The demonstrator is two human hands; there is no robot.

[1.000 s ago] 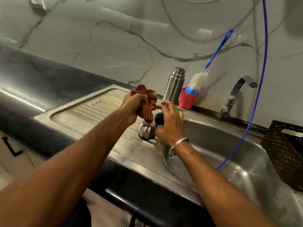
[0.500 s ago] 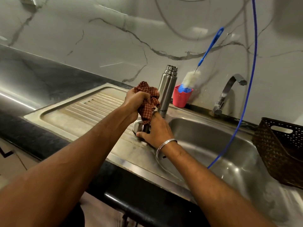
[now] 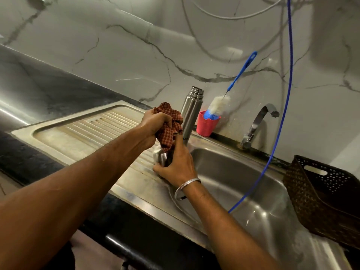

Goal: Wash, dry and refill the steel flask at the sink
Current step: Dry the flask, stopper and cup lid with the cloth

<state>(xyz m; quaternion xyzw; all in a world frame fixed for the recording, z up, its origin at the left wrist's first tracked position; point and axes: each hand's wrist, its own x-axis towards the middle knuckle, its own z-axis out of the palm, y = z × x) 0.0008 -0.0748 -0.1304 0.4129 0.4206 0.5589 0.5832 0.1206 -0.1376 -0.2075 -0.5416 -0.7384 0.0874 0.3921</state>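
While the left hand is gripping a bunched checked cloth, the right hand is clasping a steel flask cap on the drainboard.

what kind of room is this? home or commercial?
Most likely a home kitchen, at the sink. Cues: a steel sink with a ribbed drainboard set in a dark counter, a tap against a marble-look wall, and a bottle brush standing in a pink cup beside the steel flask.
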